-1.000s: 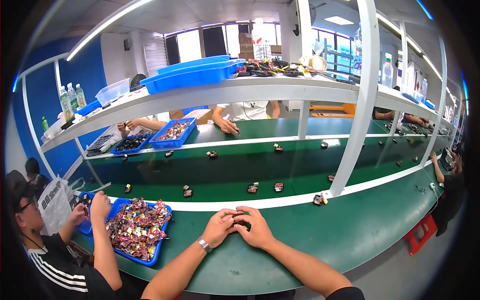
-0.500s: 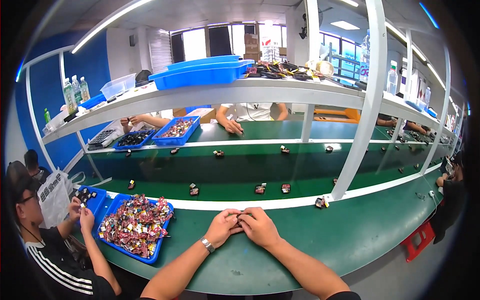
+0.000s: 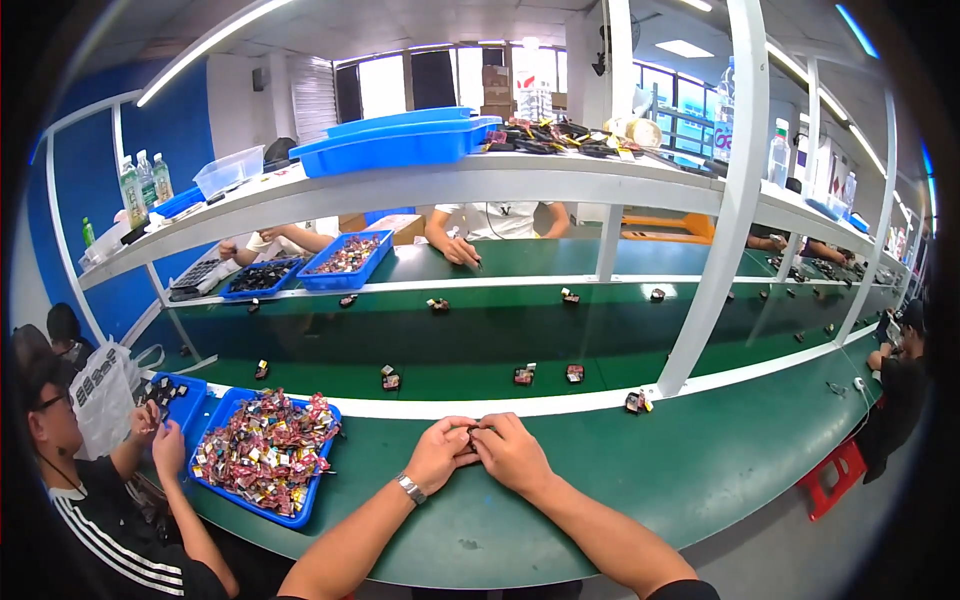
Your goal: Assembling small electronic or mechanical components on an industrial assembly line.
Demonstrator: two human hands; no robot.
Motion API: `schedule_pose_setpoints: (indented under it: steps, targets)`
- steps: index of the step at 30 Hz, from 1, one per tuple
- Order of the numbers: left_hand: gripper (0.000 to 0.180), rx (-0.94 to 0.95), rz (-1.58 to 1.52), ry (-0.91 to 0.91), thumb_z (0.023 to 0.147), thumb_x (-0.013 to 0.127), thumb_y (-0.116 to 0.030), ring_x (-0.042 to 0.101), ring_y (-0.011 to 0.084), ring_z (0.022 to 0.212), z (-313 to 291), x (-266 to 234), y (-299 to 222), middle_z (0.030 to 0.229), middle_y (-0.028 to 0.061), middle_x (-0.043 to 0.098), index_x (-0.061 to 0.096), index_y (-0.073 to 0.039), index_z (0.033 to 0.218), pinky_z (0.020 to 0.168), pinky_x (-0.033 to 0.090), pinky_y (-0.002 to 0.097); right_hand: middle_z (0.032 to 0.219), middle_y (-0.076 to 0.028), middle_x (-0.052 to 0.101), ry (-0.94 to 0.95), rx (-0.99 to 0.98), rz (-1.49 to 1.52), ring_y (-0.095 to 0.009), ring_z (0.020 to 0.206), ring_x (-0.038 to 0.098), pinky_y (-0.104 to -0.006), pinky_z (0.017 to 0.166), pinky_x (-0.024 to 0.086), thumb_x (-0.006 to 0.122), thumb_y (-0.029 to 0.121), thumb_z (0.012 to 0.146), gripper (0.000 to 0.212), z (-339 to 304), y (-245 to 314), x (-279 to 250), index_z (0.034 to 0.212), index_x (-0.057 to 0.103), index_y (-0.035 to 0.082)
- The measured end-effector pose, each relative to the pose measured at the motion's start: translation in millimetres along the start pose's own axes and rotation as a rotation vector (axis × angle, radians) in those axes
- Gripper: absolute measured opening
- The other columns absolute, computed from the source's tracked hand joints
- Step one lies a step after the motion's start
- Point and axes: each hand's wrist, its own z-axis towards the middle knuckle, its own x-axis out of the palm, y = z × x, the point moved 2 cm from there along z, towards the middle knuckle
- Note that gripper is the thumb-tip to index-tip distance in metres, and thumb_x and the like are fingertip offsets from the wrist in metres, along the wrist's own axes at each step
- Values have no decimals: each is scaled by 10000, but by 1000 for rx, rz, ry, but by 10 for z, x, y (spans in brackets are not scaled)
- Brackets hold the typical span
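Observation:
Above the green bench top (image 3: pixel 590 490), my left hand (image 3: pixel 432 458) and my right hand (image 3: pixel 514 455) meet at the fingertips. Both are closed on one small black part (image 3: pixel 472 440), mostly covered by the fingers, so its exact kind cannot be made out. A watch with a metal band is on my left wrist. To the left of my left arm stands a blue tray (image 3: pixel 304 519) heaped with small red, white, yellow and black pieces (image 3: pixel 265 452).
Beyond a white rail (image 3: pixel 420 408), small assemblies (image 3: pixel 524 375) lie spaced along the green belt. A white post (image 3: pixel 712 230) rises at right of centre, under an overhead shelf (image 3: pixel 560 180). At left, a co-worker's hands (image 3: pixel 160 430) work by another blue tray (image 3: pixel 188 408).
The whole view has shifted slightly. My hands stay together on the small black part, with the fingers a little repositioned. The left co-worker's hands have moved slightly lower.

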Motion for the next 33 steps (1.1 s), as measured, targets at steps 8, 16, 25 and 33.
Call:
schedule_pose_setpoints:
  steps: [8, 16, 25, 33]
  targets:
    - [240, 18, -3, -2, 958, 491, -32, 623, 189, 1019, 9, -11, 21, 1091, 90, 621, 467, -23, 1198, 927, 533, 405, 990, -71, 595, -9, 7, -26, -249, 913, 587, -349, 734, 536, 654, 44, 777, 103, -3, 27, 16, 875, 624, 31]
    - [228, 48, -2, -57, 962, 498, -35, 626, 183, 1008, -9, 26, 18, 1078, 84, 614, 463, -24, 1187, 924, 538, 403, 976, -75, 612, -39, 69, 106, -253, 886, 603, -350, 739, 528, 726, 47, 750, 152, 18, -66, 17, 888, 661, 48]
    - [232, 31, -19, -17, 962, 485, -20, 624, 193, 1029, 4, 5, 32, 1106, 100, 613, 461, -19, 1193, 924, 541, 398, 955, -74, 619, -48, 87, 63, -253, 865, 607, -349, 728, 526, 736, 36, 735, 147, 10, -8, 29, 865, 669, 41]
    - [216, 35, 25, -52, 980, 447, -10, 626, 173, 1017, 13, 73, 17, 1107, 111, 612, 457, 5, 1194, 906, 563, 347, 965, -61, 605, -63, 75, 19, -240, 884, 601, -342, 713, 536, 712, 65, 765, 138, -5, -57, 49, 892, 661, 51]
